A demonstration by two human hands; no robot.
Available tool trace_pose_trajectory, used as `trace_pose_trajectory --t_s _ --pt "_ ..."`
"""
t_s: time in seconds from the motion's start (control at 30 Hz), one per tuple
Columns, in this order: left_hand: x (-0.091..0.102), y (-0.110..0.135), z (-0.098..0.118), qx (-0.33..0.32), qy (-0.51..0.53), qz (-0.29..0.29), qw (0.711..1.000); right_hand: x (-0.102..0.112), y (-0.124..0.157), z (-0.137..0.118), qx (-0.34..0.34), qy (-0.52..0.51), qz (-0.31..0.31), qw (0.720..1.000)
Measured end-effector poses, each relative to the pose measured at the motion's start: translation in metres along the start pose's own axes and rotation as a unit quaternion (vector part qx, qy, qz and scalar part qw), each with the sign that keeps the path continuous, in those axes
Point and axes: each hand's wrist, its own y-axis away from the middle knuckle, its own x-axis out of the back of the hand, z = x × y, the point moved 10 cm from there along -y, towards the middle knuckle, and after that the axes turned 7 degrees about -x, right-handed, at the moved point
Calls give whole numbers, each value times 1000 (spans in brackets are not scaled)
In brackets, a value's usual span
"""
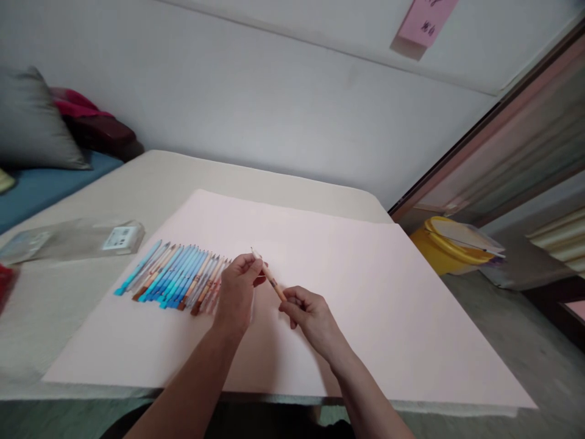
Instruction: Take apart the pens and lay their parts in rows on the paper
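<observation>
Between my two hands is a slim peach-coloured pen point(273, 281), tilted with its thin tip up and to the left. My left hand point(238, 285) pinches it close to the tip. Around its lower end the fingers of my right hand point(308, 311) are closed. Left of my left hand, a row of pens point(183, 277) lies side by side, in blue, turquoise, grey, orange-brown and pink. My left hand hides part of the row's right end. Under it all is a large pale pink sheet point(375, 317).
A clear plastic packet with a white label point(121, 238) lies on the table point(164, 167) left of the sheet. A red object point(5, 280) is at the left edge. Beyond the table's right side stands a yellow bucket point(429, 244). A wall point(274, 103) rises behind.
</observation>
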Motion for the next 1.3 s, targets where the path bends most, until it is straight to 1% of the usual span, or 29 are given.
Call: trace_pose_trajectory --t_s 0.2,0.43,0.53,0.67,0.8,0.93,1.0,1.03,1.1,1.13,1.2,1.23,1.27,1.3 --pt "-7 3 -3 28 8 -13 999 0 3 2 -7 25 14 1000" --pt "-6 4 -6 23 -38 -13 999 5 4 -2 -8 37 41 998" --pt "-5 3 -7 16 -24 -13 1000 6 3 -1 -6 34 41 999" --pt "-6 5 -10 29 -7 -10 1000 6 3 1 -6 26 40 999" --pt "-9 7 -9 37 -3 -23 999 4 4 2 -5 39 38 999" --pt "-10 7 -11 35 -54 -38 997 4 2 2 -7 50 37 998" --pt "-7 8 -16 37 -105 -32 993 8 1 4 -12 50 47 998" --pt "-5 8 -18 35 -133 -20 990 11 -1 6 -16 53 56 997" --pt "-2 11 -17 9 -189 3 982 17 -3 11 -26 68 69 995" --pt "-4 13 -12 -20 -214 7 977 19 -5 14 -31 85 73 993" --pt "-13 22 5 -110 -274 1 956 18 -8 18 -39 129 70 988" --pt "-22 28 13 -158 -304 -17 939 16 -9 20 -40 153 65 985" --pt "-34 37 20 -202 -332 -49 920 14 -10 20 -33 177 64 982" --pt "-47 46 23 -237 -355 -93 899 12 -10 18 -21 202 67 977"
